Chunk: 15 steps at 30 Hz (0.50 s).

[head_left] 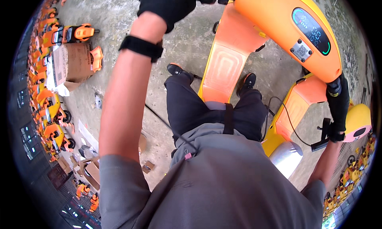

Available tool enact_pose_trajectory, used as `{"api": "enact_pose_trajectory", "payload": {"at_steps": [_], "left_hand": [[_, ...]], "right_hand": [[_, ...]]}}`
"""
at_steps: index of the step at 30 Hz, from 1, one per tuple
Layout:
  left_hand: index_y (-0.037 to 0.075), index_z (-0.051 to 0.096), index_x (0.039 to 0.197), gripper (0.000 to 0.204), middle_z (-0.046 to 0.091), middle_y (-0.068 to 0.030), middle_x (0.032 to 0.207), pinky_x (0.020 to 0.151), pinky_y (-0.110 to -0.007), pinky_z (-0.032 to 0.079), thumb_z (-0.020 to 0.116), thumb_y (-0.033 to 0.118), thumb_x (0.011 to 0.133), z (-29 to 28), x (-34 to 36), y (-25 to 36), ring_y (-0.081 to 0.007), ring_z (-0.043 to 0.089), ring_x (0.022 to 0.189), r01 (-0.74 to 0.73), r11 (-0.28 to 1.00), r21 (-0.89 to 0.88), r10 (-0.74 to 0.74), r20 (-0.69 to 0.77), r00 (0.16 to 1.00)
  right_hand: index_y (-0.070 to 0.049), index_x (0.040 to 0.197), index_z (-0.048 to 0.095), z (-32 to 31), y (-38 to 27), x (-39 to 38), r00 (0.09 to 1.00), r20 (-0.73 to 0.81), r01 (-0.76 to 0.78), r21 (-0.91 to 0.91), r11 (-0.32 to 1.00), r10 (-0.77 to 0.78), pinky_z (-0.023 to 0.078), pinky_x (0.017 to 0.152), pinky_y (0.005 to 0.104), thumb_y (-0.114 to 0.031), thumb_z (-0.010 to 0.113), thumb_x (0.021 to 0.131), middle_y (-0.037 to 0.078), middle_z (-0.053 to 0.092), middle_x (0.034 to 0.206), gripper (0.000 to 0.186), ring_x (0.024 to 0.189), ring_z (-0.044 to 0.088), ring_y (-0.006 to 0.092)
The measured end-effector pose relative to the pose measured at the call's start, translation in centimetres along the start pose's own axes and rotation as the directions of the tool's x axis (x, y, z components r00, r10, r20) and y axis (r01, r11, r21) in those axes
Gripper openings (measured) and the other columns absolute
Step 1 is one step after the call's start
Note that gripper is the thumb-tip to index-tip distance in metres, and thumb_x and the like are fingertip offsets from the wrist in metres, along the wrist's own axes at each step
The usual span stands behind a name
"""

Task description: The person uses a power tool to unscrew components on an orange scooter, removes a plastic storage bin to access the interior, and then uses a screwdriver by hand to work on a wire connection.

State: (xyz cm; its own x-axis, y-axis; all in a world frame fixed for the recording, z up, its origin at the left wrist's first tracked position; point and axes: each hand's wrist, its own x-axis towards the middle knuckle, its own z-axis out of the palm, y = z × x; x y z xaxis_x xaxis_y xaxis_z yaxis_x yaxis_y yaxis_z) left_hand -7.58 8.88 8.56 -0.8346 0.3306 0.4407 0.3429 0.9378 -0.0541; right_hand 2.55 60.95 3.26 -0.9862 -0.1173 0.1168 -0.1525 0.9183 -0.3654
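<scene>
I am astride an orange and yellow electric scooter [274,10], its footboard [225,66] between my legs. My left hand [167,6], in a black glove, is closed round the left end of the handlebar at the top edge, and its fingers are partly cut off by that edge. At the right, my right hand [338,105], also gloved in black, is wrapped on the right handlebar grip [334,87]. Between the two hands, the oval dashboard display [311,31] is lit, with a square code plate [301,50] beside it.
Close on my right stands another orange and yellow scooter [296,99], its seat in a silvery cover [286,155]. A black cable [292,125] loops near it. Rows of scooters [49,105] line the left. An opened cardboard box [75,62] and scraps lie on the concrete floor [119,14].
</scene>
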Motion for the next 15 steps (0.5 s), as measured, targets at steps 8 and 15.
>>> {"api": "enact_pose_trajectory", "payload": {"at_steps": [8,15], "left_hand": [[0.013,0.06,0.122,0.053,0.064,-0.012,0.113,0.077,-0.045,0.054,0.076,0.019,0.072,0.6,-0.2,-2.2,-0.035,0.067,0.092,0.017,1.0,-0.015,-0.017,0.038,0.999],[0.011,0.058,0.126,0.058,0.064,-0.0139,0.117,0.076,-0.045,0.054,0.077,0.019,0.071,-0.4,-0.2,-0.9,-0.0356,0.068,0.091,0.014,1.0,-0.013,-0.014,0.001,1.0]], "right_hand": [[-0.002,0.135,0.053,0.4,-3.4,0.9,0.995,-0.084,0.055,0.056,0.997,-0.051,0.048,0.097,0.0358,0.002,0.067,0.085,0.015,0.063,0.125,0.052,0.115,0.061,0.028],[-0.003,0.138,0.05,0.7,-2.9,-0.3,0.991,-0.092,0.093,-0.015,0.996,-0.094,0.047,0.099,0.0362,0.0,0.066,0.086,0.016,0.06,0.129,0.055,0.118,0.059,0.0276]]}}
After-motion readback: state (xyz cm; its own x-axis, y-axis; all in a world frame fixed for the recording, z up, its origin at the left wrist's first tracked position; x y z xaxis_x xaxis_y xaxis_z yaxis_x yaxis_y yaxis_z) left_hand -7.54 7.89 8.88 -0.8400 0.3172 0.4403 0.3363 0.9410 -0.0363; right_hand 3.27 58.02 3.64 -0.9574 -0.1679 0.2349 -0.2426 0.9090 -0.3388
